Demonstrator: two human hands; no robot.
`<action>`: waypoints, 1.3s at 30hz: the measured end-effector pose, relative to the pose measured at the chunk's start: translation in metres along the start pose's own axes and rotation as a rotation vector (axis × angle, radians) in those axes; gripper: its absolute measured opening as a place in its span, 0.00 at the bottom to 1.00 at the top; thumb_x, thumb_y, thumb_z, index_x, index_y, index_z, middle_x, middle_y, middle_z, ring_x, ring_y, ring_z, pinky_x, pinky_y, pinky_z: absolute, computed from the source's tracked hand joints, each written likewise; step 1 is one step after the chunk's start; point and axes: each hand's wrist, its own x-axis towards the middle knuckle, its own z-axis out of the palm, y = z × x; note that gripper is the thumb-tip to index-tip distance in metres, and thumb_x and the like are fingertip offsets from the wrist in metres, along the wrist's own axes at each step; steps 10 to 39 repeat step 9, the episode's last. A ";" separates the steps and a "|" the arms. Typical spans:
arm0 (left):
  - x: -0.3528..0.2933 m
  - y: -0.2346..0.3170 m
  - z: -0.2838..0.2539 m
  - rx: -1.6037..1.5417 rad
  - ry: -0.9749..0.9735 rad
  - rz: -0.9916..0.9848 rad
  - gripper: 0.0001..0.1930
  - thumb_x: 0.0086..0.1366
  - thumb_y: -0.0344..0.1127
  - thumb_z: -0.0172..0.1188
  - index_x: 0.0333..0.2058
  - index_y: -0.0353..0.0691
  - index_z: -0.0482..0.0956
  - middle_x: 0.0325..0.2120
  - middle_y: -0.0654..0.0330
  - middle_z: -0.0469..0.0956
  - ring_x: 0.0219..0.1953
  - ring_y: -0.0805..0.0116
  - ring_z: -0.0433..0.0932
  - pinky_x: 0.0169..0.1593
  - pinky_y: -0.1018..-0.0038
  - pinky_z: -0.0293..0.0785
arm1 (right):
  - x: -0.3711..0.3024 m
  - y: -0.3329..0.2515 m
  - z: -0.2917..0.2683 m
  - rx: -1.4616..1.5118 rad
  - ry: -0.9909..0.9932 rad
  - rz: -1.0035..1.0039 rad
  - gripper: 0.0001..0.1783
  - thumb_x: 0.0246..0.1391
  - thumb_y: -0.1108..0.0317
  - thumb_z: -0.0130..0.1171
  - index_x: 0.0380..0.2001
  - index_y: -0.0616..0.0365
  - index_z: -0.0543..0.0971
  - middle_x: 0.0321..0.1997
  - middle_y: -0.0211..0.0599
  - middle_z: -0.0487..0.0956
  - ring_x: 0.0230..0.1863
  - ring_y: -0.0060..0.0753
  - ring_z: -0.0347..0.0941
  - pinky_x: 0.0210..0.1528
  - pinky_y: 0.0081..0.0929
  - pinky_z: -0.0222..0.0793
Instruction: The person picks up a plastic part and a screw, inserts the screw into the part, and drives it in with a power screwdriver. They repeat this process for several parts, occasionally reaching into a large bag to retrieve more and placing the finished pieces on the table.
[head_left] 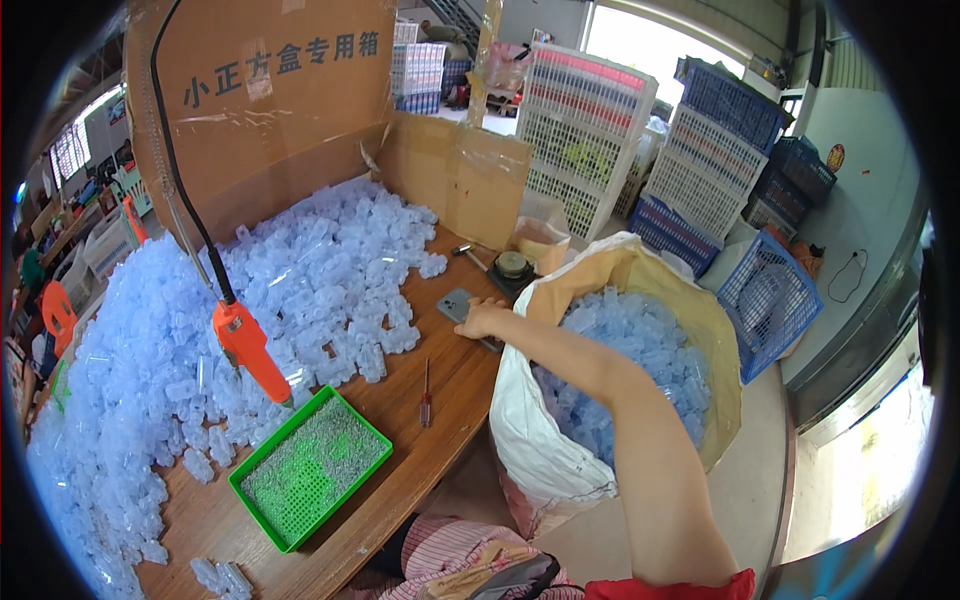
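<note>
My right hand (482, 318) reaches across a large white sack (520, 430) to the wooden table (440, 440) and rests its fingers on a grey phone (458, 304) lying flat near the table's right edge. The sack is full of clear bluish plastic boxes (630, 350). A big heap of the same clear boxes (150, 370) covers the left and far part of the table. My left hand is out of view.
An orange electric screwdriver (250, 350) hangs on a black cable above a green tray (310, 468) of small screws. A small red-handled screwdriver (426, 395) lies on the table. Cardboard walls (270, 110) back the heap. Stacked white and blue crates (690, 150) stand at the right.
</note>
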 end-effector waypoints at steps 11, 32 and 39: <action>-0.083 -0.080 0.032 0.100 -0.400 -0.626 0.14 0.43 0.25 0.61 0.33 0.38 0.76 0.14 0.61 0.73 0.16 0.61 0.73 0.21 0.70 0.67 | 0.003 -0.001 0.014 0.129 0.219 -0.116 0.44 0.51 0.42 0.51 0.62 0.62 0.55 0.60 0.60 0.60 0.62 0.58 0.54 0.58 0.53 0.57; -0.083 -0.080 0.032 0.100 -0.400 -0.626 0.14 0.43 0.25 0.61 0.33 0.38 0.76 0.14 0.61 0.73 0.16 0.61 0.73 0.21 0.70 0.67 | 0.003 -0.001 0.014 0.129 0.219 -0.116 0.44 0.51 0.42 0.51 0.62 0.62 0.55 0.60 0.60 0.60 0.62 0.58 0.54 0.58 0.53 0.57; -0.083 -0.080 0.032 0.100 -0.400 -0.626 0.14 0.43 0.25 0.61 0.33 0.38 0.76 0.14 0.61 0.73 0.16 0.61 0.73 0.21 0.70 0.67 | 0.003 -0.001 0.014 0.129 0.219 -0.116 0.44 0.51 0.42 0.51 0.62 0.62 0.55 0.60 0.60 0.60 0.62 0.58 0.54 0.58 0.53 0.57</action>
